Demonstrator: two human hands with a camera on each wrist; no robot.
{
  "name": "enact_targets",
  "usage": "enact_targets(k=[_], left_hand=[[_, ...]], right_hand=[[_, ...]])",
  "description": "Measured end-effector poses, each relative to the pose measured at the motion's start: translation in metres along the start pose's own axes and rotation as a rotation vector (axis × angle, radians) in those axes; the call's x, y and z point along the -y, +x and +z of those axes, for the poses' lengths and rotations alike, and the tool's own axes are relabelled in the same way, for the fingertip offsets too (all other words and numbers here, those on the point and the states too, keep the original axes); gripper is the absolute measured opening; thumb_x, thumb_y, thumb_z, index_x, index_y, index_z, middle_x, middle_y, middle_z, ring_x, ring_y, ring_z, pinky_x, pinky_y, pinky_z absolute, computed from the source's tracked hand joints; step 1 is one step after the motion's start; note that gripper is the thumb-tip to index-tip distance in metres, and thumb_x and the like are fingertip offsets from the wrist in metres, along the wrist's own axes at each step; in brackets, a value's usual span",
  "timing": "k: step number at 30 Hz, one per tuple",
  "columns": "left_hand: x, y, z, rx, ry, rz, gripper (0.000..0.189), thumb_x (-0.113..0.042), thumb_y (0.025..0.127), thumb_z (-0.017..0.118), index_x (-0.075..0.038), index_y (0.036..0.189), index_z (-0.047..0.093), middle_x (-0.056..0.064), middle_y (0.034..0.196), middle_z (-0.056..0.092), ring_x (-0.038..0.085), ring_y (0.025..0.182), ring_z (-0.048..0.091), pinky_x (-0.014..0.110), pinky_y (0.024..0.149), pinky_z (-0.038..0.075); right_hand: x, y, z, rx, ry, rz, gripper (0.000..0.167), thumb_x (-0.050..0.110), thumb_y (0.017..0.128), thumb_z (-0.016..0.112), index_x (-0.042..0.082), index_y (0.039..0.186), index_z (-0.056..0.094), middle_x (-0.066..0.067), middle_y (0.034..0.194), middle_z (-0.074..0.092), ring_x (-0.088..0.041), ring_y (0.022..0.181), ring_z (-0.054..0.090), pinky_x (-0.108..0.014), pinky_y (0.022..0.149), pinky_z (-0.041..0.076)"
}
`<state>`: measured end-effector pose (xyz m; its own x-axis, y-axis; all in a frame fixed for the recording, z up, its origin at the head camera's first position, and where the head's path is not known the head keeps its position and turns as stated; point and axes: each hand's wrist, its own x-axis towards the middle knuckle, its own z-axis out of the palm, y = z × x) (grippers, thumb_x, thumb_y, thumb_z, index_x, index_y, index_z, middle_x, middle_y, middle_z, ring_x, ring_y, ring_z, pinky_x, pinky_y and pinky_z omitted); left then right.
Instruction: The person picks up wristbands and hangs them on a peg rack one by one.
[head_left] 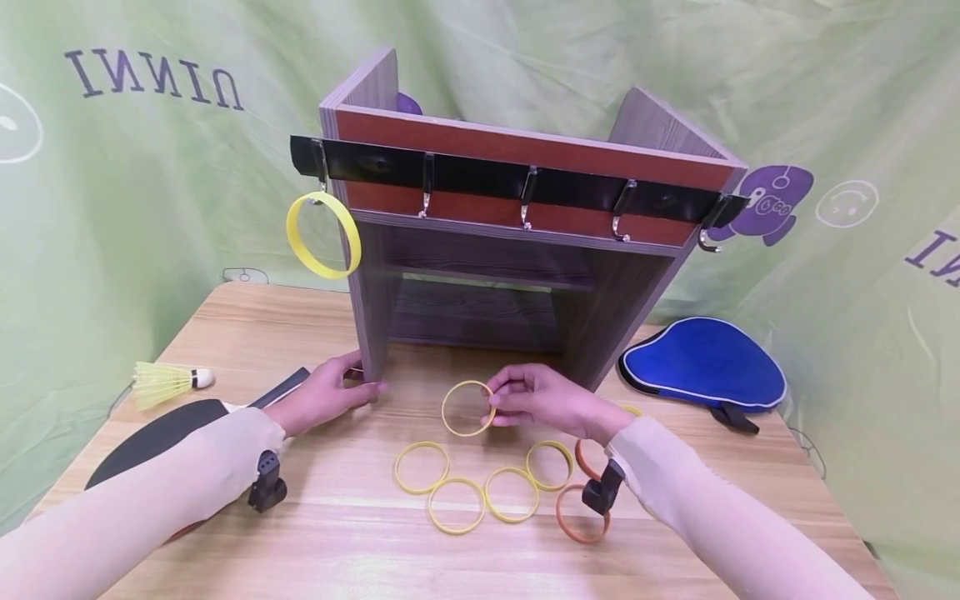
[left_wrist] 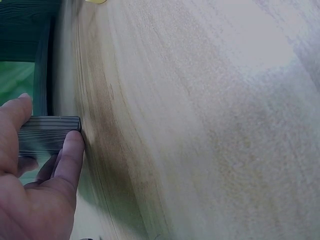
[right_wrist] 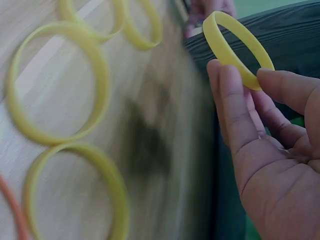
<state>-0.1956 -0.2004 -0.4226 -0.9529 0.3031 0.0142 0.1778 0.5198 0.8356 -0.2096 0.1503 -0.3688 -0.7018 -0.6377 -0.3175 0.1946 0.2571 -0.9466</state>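
Note:
My right hand (head_left: 536,397) pinches a yellow wristband (head_left: 445,410) between thumb and fingertips, holding it above the table. The right wrist view shows that same yellow wristband (right_wrist: 220,45) tilted in the fingers. Low on the left, my left hand (head_left: 330,393) grips the side panel of a grey wooden shelf (head_left: 365,317). Thumb and fingers lie on both sides of the panel's edge (left_wrist: 50,135) in the left wrist view. Across the shelf's top front runs a black hook rail (head_left: 480,173). Another yellow wristband (head_left: 294,237) hangs from its leftmost hook.
Several yellow wristbands (head_left: 432,515) and orange ones (head_left: 562,518) lie on the wooden table (head_left: 337,550) in front. A table tennis bat (head_left: 161,425) lies partly under the left forearm, with a yellow shuttlecock (head_left: 168,380) beyond. At the right sits a blue bat case (head_left: 701,362).

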Motion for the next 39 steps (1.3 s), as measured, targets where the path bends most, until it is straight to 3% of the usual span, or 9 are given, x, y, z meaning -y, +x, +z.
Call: enact_targets(k=[5,11,18,24,29,39], left_hand=[[0.003,0.0,0.0,-0.005,0.014,0.01,0.055,-0.023,0.101,0.069,0.006,0.145,0.053,0.023,0.13,0.07,0.032,0.121,0.065,0.045,0.105,0.051],[0.005,0.001,0.0,-0.018,0.02,0.017,0.053,-0.022,0.1,0.07,0.006,0.143,0.055,0.023,0.13,0.07,0.034,0.123,0.065,0.054,0.11,0.048],[0.003,0.001,0.0,-0.025,0.019,0.018,0.049,-0.022,0.1,0.071,0.006,0.139,0.058,0.022,0.126,0.072,0.033,0.12,0.066,0.052,0.107,0.049],[0.004,0.002,0.001,-0.027,0.02,0.026,0.048,-0.021,0.1,0.071,0.006,0.137,0.059,0.022,0.126,0.072,0.033,0.119,0.066,0.051,0.107,0.049],[0.005,0.002,0.0,-0.026,0.022,0.028,0.05,-0.022,0.1,0.071,0.006,0.139,0.058,0.022,0.125,0.072,0.032,0.118,0.066,0.051,0.106,0.05],[0.005,0.002,0.001,-0.027,0.02,0.029,0.049,-0.02,0.1,0.07,0.007,0.139,0.058,0.023,0.125,0.072,0.032,0.117,0.066,0.052,0.106,0.05]], right_hand=[[0.021,-0.002,0.007,-0.019,0.007,-0.077,0.027,0.0,0.101,0.063,-0.01,0.125,0.057,-0.008,0.1,0.074,-0.012,0.092,0.075,-0.041,0.098,0.06],[0.05,-0.009,0.015,-0.062,0.059,-0.209,0.025,-0.001,0.101,0.064,-0.008,0.124,0.056,-0.006,0.102,0.075,-0.014,0.095,0.078,-0.033,0.091,0.062],[0.076,-0.016,0.032,-0.108,0.16,-0.37,0.029,-0.001,0.101,0.064,-0.011,0.127,0.054,-0.004,0.103,0.076,-0.015,0.096,0.077,-0.035,0.093,0.062],[0.096,-0.021,0.048,-0.154,0.239,-0.463,0.016,-0.003,0.103,0.057,0.002,0.118,0.061,-0.004,0.1,0.074,-0.018,0.096,0.079,-0.032,0.093,0.062],[0.113,-0.026,0.059,-0.188,0.311,-0.545,0.022,-0.007,0.104,0.051,0.009,0.113,0.063,-0.002,0.098,0.073,-0.017,0.093,0.078,-0.03,0.092,0.062],[0.132,-0.024,0.072,-0.22,0.403,-0.666,0.026,-0.01,0.104,0.048,0.009,0.111,0.065,-0.004,0.102,0.072,-0.016,0.095,0.077,-0.028,0.092,0.062]])
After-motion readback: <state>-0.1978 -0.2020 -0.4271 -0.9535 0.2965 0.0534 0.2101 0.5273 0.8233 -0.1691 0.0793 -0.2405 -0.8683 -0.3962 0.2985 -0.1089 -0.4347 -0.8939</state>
